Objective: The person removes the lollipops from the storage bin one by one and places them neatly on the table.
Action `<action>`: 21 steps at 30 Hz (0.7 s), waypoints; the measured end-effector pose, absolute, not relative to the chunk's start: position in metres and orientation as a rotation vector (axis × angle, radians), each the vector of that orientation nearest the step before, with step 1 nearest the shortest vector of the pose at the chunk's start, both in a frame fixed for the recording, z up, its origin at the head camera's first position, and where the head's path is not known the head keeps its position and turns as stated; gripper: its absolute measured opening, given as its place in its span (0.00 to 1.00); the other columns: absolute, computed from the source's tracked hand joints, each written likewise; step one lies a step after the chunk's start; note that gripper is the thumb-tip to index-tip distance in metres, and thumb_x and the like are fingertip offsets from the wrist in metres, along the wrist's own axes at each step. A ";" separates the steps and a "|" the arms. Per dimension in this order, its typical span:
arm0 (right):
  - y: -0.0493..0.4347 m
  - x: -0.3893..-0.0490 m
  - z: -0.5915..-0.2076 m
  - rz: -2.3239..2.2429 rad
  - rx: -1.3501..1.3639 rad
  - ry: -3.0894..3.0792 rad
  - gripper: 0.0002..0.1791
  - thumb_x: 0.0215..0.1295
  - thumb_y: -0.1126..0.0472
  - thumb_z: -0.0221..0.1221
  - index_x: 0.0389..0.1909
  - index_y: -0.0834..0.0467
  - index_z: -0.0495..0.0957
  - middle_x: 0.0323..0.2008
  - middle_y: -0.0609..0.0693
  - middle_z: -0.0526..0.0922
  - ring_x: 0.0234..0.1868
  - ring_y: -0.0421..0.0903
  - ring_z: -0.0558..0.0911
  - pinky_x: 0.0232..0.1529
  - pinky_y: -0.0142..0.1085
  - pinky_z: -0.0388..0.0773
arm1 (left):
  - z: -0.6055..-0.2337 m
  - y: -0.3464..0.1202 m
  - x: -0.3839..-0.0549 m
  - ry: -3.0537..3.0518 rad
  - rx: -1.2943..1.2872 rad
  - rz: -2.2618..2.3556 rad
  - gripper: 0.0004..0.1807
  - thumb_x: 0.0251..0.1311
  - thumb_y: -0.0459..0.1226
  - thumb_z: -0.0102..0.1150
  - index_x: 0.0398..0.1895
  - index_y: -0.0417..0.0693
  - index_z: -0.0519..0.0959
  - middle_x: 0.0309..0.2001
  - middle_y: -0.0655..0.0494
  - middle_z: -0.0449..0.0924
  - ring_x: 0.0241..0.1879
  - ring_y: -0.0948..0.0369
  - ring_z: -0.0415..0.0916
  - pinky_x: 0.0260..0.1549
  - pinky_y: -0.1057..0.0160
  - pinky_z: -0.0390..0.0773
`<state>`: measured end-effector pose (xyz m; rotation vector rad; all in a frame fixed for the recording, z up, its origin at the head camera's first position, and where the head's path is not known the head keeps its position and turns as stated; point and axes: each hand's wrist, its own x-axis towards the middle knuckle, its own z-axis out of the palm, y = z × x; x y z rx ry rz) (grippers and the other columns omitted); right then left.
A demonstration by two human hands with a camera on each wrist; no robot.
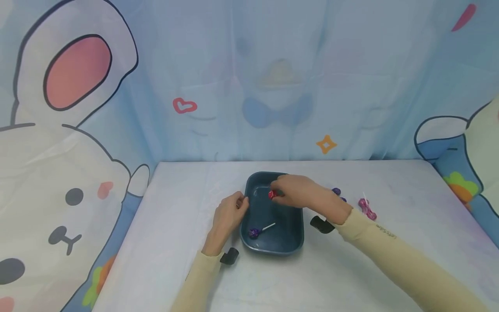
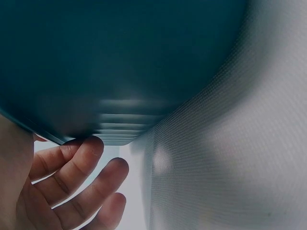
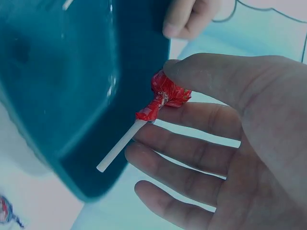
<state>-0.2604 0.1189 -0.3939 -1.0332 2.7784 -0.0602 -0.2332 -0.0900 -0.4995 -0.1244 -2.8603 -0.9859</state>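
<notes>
Over the far part of a dark teal tray (image 1: 273, 240), my right hand (image 1: 298, 190) pinches a red-wrapped lollipop (image 3: 165, 91) between thumb and fingers. Its white stick points down toward the tray in the right wrist view. My left hand (image 1: 230, 212) grips the tray's left rim, with fingertips against the outer wall in the left wrist view and the thumb mostly hidden. A purple-wrapped lollipop (image 1: 254, 233) lies in the tray's near left part, its stick pointing right.
Right of the tray, pink-wrapped lollipops (image 1: 367, 209) lie on the white table (image 1: 335, 277). Purple-wrapped lollipops (image 1: 336, 190) lie partly hidden behind my right forearm. A printed curtain (image 1: 218, 56) hangs behind the table.
</notes>
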 end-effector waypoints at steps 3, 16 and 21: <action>0.129 -0.264 -0.390 -0.100 -0.995 2.793 0.08 0.59 0.50 0.58 0.33 0.50 0.76 0.27 0.43 0.73 0.27 0.39 0.70 0.27 0.33 0.67 | -0.500 -0.089 -0.233 -2.861 -0.121 -0.976 0.13 0.62 0.49 0.45 0.30 0.55 0.74 0.27 0.62 0.77 0.23 0.66 0.71 0.21 0.69 0.69; 0.173 -0.288 -0.392 -0.142 -0.809 2.824 0.11 0.58 0.52 0.60 0.39 0.53 0.78 0.37 0.49 0.81 0.39 0.45 0.78 0.40 0.42 0.76 | -0.500 -0.090 -0.232 -2.855 -0.120 -0.988 0.13 0.62 0.49 0.45 0.31 0.54 0.75 0.28 0.61 0.79 0.24 0.66 0.72 0.23 0.69 0.69; 0.192 -0.295 -0.397 -0.177 -0.759 2.815 0.11 0.59 0.53 0.58 0.40 0.53 0.78 0.39 0.50 0.81 0.41 0.48 0.79 0.42 0.45 0.75 | -0.500 -0.090 -0.232 -2.844 -0.133 -0.997 0.12 0.62 0.49 0.46 0.31 0.54 0.75 0.27 0.62 0.78 0.23 0.66 0.71 0.22 0.69 0.69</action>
